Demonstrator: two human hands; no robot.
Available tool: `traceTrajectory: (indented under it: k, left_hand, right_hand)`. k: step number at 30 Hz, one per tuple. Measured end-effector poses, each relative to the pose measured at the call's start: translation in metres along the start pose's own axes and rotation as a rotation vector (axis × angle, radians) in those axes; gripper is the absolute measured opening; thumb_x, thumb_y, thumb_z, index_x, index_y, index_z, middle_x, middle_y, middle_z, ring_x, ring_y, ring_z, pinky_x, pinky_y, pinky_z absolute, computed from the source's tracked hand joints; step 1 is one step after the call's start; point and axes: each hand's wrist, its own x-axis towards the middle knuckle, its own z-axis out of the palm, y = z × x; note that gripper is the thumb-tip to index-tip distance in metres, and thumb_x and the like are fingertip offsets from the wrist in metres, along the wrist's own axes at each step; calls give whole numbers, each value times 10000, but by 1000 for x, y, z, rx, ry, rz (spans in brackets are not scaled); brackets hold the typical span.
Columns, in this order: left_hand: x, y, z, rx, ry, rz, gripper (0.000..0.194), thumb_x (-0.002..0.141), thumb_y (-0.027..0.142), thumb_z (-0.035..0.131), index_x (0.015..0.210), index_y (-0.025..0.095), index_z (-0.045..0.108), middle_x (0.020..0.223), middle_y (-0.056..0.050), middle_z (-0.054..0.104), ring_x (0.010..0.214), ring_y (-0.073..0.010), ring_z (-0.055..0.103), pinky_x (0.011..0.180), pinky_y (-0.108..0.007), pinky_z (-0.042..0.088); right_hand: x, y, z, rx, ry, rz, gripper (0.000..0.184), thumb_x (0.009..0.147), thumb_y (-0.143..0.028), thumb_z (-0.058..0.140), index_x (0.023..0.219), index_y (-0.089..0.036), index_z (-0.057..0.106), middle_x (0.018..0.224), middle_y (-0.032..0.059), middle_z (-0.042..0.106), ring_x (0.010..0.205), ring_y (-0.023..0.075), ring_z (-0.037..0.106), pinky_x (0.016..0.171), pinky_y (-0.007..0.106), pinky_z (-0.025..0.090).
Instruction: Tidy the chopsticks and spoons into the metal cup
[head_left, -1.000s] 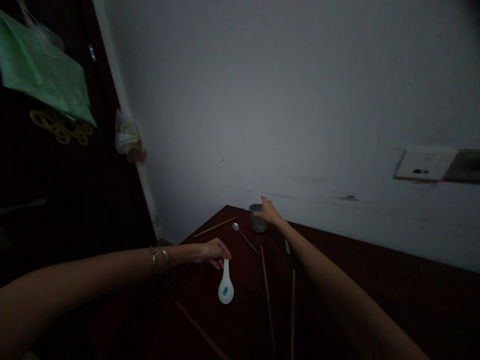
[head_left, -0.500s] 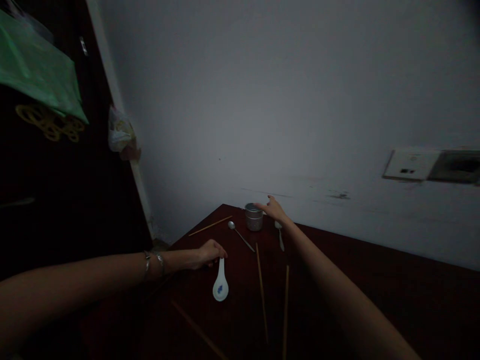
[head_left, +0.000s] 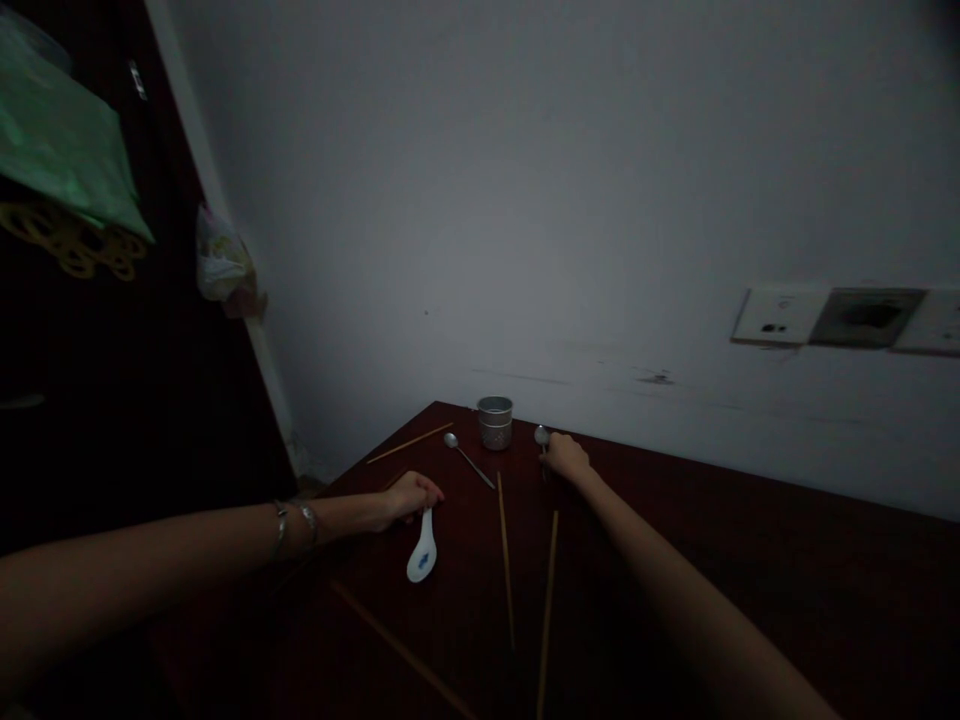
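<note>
My left hand [head_left: 411,496] pinches the handle end of a white soup spoon [head_left: 422,555] with a blue mark in its bowl. At the right, my right hand [head_left: 565,458] is closed around the handle of a metal spoon [head_left: 541,435], whose bowl points toward the wall. Left of that hand stands a metal cup [head_left: 495,424], upright and touched by neither hand. A second, long-handled metal spoon [head_left: 466,459] lies between the cup and my left hand.
Several chopsticks lie about the dark table: one chopstick [head_left: 409,443] near the far left edge, another chopstick [head_left: 505,560] in the middle, one more chopstick [head_left: 549,610] to its right. A pale wall [head_left: 480,220] with sockets [head_left: 780,316] rises behind. A dark door [head_left: 135,400] is at left.
My right hand has left the metal cup, moved down and right, and closed on the metal spoon's handle. The soup spoon has tilted slightly in my left hand. The view has shifted a little.
</note>
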Motion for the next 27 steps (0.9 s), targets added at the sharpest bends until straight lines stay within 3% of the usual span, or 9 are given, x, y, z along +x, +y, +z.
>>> traceTrajectory:
  k: [11,18,23,27]
  left_hand:
    - [12,-14,7,10,85,25,255,661,322,552,837,151,622,527,47,441,412,-69,369,353,-184,253]
    - [-3,4,9,77,84,2,259,669,363,540,799,145,591,567,37,472,432,-74,403,372,-181,286]
    - [-8,16,11,140,109,-22,233,687,350,523,794,147,561,548,34,472,445,-86,438,394,-178,321]
    - [-6,18,10,190,120,-30,208,704,335,498,793,153,547,517,36,448,440,-94,444,404,-183,347]
  right_hand:
    - [-16,6,-12,-34,-80,6,345,638,-174,600,981,-140,587,1015,172,617,941,304,599,698,376,490]
    - [-25,16,-13,-16,-194,-10,409,489,-87,673,889,-139,607,903,131,658,792,264,648,601,313,514]
    - [-29,20,-12,37,-272,-9,299,490,-72,673,777,-132,615,730,76,671,603,209,654,508,278,518]
    - [-37,20,-15,97,-324,14,277,502,-58,665,767,-123,613,718,78,671,526,197,641,438,268,512]
